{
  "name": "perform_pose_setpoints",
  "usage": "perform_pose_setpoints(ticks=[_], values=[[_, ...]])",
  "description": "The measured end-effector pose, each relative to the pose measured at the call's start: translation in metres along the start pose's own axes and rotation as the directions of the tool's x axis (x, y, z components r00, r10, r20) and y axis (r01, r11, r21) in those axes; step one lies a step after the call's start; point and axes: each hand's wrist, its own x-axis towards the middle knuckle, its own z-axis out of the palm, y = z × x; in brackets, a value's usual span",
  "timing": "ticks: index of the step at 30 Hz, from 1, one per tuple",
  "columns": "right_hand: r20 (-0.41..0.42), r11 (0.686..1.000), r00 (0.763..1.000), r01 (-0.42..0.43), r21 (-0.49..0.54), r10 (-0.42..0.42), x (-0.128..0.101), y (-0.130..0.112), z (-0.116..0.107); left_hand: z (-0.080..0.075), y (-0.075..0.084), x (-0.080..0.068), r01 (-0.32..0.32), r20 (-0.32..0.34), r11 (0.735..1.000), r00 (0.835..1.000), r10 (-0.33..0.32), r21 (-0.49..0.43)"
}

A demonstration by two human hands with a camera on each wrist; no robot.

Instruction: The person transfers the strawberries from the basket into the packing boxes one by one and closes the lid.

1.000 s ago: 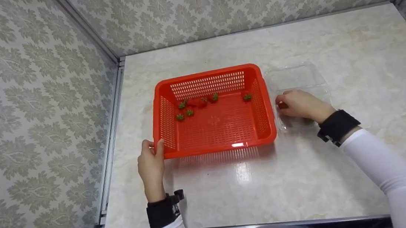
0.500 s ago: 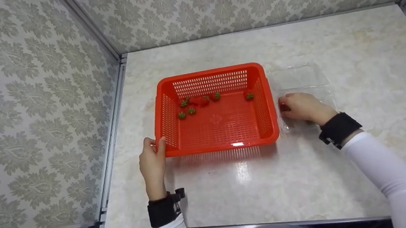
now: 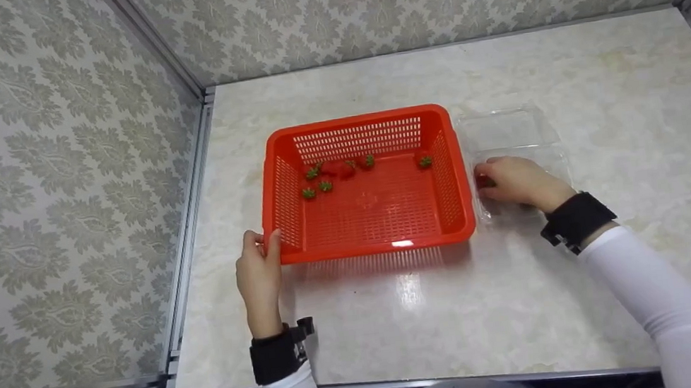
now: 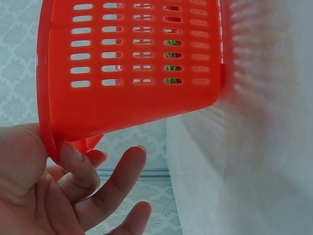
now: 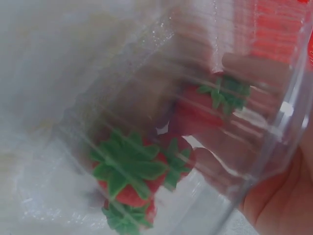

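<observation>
strawberry [image 3: 482,181] is held by the right hand [image 3: 517,181] in its fingertips, low inside the clear plastic box [image 3: 514,139], which stands on the marble table [image 3: 581,272] and touches the right side of the orange basket [image 3: 372,242]. in the right wrist view the fingers [image 5: 254,68] pinch this red berry with green leaves [image 5: 205,105], and some more berries [image 5: 129,178] lie close together on the bottom of the box [image 5: 98,98]. the left hand [image 3: 258,278] grips the near left corner of the basket; thumb and fingers are curled around the rim [image 4: 49,112]. five or six strawberries [image 3: 334,173] lie in the far part of the basket, one of them [image 3: 424,161] apart, near the right wall.
</observation>
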Motion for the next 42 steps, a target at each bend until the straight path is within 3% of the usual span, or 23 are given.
perform_pose_setpoints(ticks=[15, 20, 25, 36, 42], values=[[-0.049, 0.999, 0.998, -0.029, 0.020, 0.030, 0.001, -0.004, -0.013, -0.003, -0.001, -0.001, 0.009, 0.008, 1.000, 1.000, -0.009, -0.016], [-0.033, 0.996, 0.996, -0.080, 0.033, 0.081, 0.000, -0.008, -0.027, -0.003, 0.000, 0.001, 0.008, 0.009, 1.000, 1.000, -0.008, -0.010], [-0.060, 0.999, 0.997, -0.048, 0.002, 0.048, 0.005, -0.015, -0.048, -0.003, 0.000, 0.001, -0.007, 0.001, 1.000, 1.000, 0.007, -0.001], [-0.098, 1.000, 0.995, 0.012, -0.023, -0.014, 0.037, -0.053, -0.090, -0.001, -0.002, 0.000, -0.006, 0.002, 1.000, 1.000, 0.005, 0.015], [-0.105, 0.998, 0.992, 0.067, -0.008, -0.068, 0.065, -0.079, -0.097, 0.000, -0.003, 0.000, -0.019, -0.004, 1.000, 1.000, 0.019, 0.009]])
